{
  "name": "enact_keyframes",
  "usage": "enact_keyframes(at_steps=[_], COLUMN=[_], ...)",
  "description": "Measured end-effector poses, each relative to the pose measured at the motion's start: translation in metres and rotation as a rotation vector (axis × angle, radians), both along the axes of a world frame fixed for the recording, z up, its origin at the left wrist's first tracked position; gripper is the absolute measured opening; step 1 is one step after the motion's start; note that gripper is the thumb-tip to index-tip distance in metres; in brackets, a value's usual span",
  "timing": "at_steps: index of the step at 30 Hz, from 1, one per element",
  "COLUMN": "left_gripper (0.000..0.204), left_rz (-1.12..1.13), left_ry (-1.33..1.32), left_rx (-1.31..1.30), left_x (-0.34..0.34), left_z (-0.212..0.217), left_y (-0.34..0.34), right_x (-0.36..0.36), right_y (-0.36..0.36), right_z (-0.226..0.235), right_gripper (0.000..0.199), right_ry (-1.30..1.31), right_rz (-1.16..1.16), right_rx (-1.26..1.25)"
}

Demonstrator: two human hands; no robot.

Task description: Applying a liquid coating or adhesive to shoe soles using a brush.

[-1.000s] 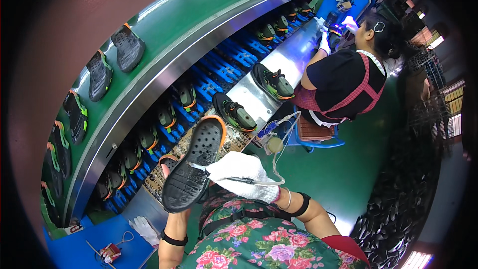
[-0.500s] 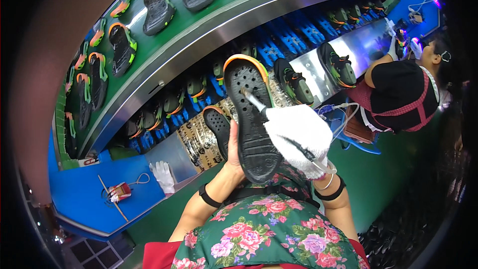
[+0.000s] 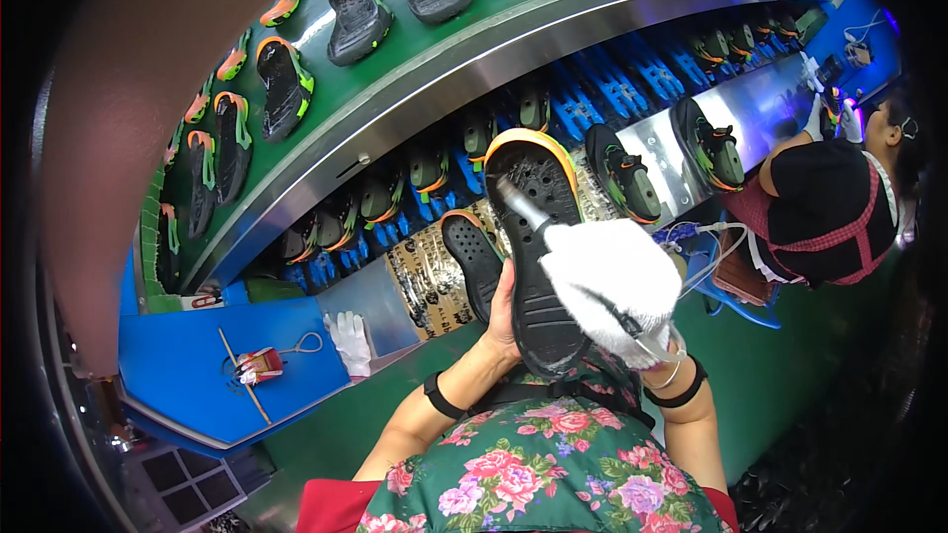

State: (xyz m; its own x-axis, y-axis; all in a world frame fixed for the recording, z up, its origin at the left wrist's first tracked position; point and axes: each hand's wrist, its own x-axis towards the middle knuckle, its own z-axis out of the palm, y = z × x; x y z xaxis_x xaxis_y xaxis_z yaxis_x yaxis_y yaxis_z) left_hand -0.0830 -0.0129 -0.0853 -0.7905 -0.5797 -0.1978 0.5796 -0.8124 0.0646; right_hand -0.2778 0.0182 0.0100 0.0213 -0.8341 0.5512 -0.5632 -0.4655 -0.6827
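My bare left hand (image 3: 502, 316) grips a black perforated shoe sole (image 3: 538, 281) with an orange and green rim, its fingers partly hidden under it. Over the sole's right side, my right hand (image 3: 614, 281) in a white knitted glove is closed on a brush (image 3: 527, 209). The pale tip of the brush meets the sole near its upper left edge. A thin tube runs along the glove to the wrist. Just left of the held sole, a second black sole (image 3: 470, 262) with an orange rim lies over the brown taped surface (image 3: 420, 281).
Several soles (image 3: 283, 89) lie on a green belt (image 3: 326, 114) above a metal ledge. Assembled shoes (image 3: 620, 173) stand along a blue-slatted conveyor. On the left, a blue table (image 3: 178, 355) bears a small red box (image 3: 259, 365) and white glove (image 3: 348, 341). A co-worker (image 3: 825, 197) sits at right.
The view has shifted, so the scene sits farther right. On the sole, the brush tip has moved up and left toward the rim. Both hands keep their holds.
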Motion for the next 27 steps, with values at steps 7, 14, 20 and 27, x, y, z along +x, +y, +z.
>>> enact_keyframes(at_steps=[7, 14, 20, 27], left_gripper=[0.100, 0.104, 0.107, 0.117], left_rz=[-0.054, 0.027, 0.093, 0.086], left_ry=[-0.166, -0.396, -0.118, 0.111], left_rx=[-0.114, -0.211, -0.123, -0.214], left_x=[0.011, 0.005, -0.009, -0.026], left_z=[-0.003, 0.003, 0.023, 0.025], left_y=[-0.008, -0.022, -0.035, -0.052], right_x=[0.010, 0.013, 0.011, 0.018], right_y=[-0.006, -0.012, -0.016, -0.007], right_z=[-0.005, -0.005, -0.012, -0.026], right_gripper=[0.033, 0.033, 0.024, 0.037], right_ry=[-0.076, 0.011, -0.264, -0.300], right_rz=[0.080, 0.041, 0.008, 0.134], right_rx=[-0.007, -0.126, -0.129, 0.032])
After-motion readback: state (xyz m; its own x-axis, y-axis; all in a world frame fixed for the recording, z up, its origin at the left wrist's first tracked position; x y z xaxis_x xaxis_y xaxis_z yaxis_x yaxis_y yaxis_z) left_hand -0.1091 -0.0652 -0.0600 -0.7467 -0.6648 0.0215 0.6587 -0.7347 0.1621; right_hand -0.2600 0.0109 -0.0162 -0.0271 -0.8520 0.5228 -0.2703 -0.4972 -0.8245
